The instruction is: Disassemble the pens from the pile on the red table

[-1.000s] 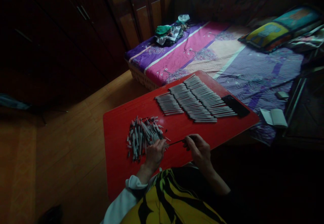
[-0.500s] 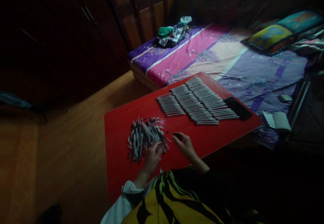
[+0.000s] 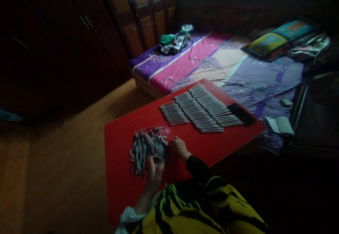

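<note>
A loose pile of pen parts (image 3: pixel 144 147), white, grey and dark, lies on the left half of the red table (image 3: pixel 119 191). My left hand (image 3: pixel 154 172) is at the pile's near right edge, fingers curled and thumb close to them; what it holds, if anything, is too dark to make out. Beside the pile's right edge, my right hand (image 3: pixel 180 147) has its fingertips drawn together low over the tabletop. Whatever may be between them is hidden. Farther back, slim pens (image 3: pixel 200 110) lie side by side in three slanted rows.
A black phone-like slab (image 3: pixel 241 114) lies by the rows at the table's right corner. Behind stands a bed (image 3: pixel 182 68) with folded clothes (image 3: pixel 173 45) and a pillow (image 3: pixel 280 40). An open notebook (image 3: pixel 280 125) rests at the right. Dark wardrobes (image 3: pixel 150 25) line the left.
My right hand has moved left toward the pile, its fingers closing in. My left hand stays by the pile's near edge, slightly turned. The whole view has shifted a little.
</note>
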Demonstrator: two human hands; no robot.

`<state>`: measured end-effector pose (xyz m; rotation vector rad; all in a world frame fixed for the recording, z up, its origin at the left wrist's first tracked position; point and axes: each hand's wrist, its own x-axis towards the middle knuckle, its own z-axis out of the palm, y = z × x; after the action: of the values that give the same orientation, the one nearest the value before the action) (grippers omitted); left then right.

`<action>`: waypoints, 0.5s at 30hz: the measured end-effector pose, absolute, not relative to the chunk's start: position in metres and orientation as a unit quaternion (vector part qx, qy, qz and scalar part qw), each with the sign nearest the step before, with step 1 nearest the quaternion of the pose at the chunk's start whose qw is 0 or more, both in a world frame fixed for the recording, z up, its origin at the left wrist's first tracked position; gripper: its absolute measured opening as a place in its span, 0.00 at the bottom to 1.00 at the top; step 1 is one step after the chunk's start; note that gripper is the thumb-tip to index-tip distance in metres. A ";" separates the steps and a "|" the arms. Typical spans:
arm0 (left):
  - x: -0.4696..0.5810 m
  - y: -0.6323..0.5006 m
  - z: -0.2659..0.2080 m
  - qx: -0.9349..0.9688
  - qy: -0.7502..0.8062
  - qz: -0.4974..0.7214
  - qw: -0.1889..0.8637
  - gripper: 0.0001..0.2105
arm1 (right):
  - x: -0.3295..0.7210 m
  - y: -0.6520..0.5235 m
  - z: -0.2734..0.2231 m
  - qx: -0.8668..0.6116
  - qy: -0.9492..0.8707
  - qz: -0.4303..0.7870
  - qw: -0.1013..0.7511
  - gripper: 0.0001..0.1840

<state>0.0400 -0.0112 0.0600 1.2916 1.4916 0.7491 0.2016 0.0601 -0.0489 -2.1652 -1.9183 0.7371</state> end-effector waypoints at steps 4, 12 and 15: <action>0.041 -0.011 0.057 0.520 0.606 0.309 0.516 0.15 | 0.202 0.063 -0.047 -0.728 -0.636 0.246 0.065 0.11; 0.038 -0.010 0.053 0.551 0.587 0.309 0.507 0.14 | 0.219 0.049 -0.051 -0.766 -0.574 0.265 0.117 0.13; 0.039 -0.011 0.057 0.566 0.585 0.298 0.499 0.13 | 0.230 0.039 -0.050 -0.779 -0.530 0.290 0.167 0.12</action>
<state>0.0395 -0.0108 0.0570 1.3693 1.4166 0.7199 0.2301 0.0387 -0.0504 -2.2173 -1.5091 0.8244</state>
